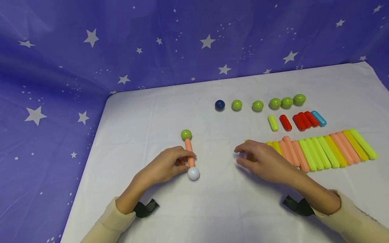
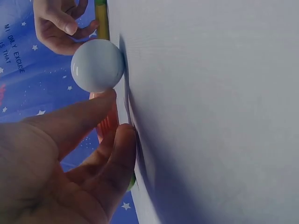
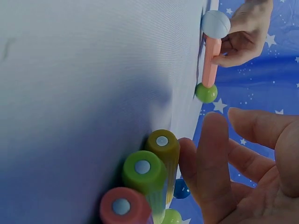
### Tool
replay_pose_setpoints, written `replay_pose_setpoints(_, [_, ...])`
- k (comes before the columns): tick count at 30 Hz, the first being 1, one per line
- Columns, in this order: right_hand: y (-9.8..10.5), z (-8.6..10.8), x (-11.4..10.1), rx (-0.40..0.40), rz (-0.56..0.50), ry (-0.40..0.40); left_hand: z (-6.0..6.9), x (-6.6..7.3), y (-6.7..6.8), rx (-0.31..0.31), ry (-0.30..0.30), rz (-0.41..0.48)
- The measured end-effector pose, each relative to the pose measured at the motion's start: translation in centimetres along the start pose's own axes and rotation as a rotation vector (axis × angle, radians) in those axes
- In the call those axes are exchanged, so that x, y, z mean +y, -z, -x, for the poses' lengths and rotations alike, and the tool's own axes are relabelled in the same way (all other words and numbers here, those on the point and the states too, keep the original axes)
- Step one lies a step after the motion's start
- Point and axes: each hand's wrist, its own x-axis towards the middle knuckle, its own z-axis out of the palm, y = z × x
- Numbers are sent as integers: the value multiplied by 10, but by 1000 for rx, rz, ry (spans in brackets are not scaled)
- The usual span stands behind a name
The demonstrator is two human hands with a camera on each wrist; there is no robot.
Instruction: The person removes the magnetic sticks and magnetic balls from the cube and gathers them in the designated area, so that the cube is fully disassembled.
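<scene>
My left hand [image 1: 165, 165] holds a salmon-orange toy rod [image 1: 189, 146] between thumb and fingers, low over the white tablecloth. At its far end sits a green ball [image 1: 186, 135], at its near end a white ball [image 1: 193, 173]; both touch the rod. To the right, my right hand [image 1: 267, 162] hovers with loosely bent fingers and nothing in its grasp. Beside those fingers, in the right wrist view, stands the end of a yellow rod [image 3: 163, 142], with a silvery disc on its face. The hand partly hides this rod in the head view.
A row of long rods [image 1: 319, 153] in yellow, orange and lime lies at the right. Behind them are short red rods [image 1: 304, 120], a short lime rod [image 1: 273, 123] and a short blue rod [image 1: 318, 118]. Farther back, several green balls [image 1: 257, 106] line up with a dark blue ball [image 1: 219, 105].
</scene>
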Motion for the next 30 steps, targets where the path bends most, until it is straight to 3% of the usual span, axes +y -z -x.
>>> replay_pose_setpoints(10, [-2,1,-1,-23,-18,8,3,0,1,52,106,39])
replay_pose_setpoints(20, [-6,4,-3,-16,-24,17,-1,-3,2,26,-17,-23])
replay_pose_setpoints(26, [-10,5,-9,-17,-57,30,-3,-3,1,60,6,28])
replay_pose_setpoints(30, [-14,6,-13,-29,-69,39,-3,-1,-1,82,25,15])
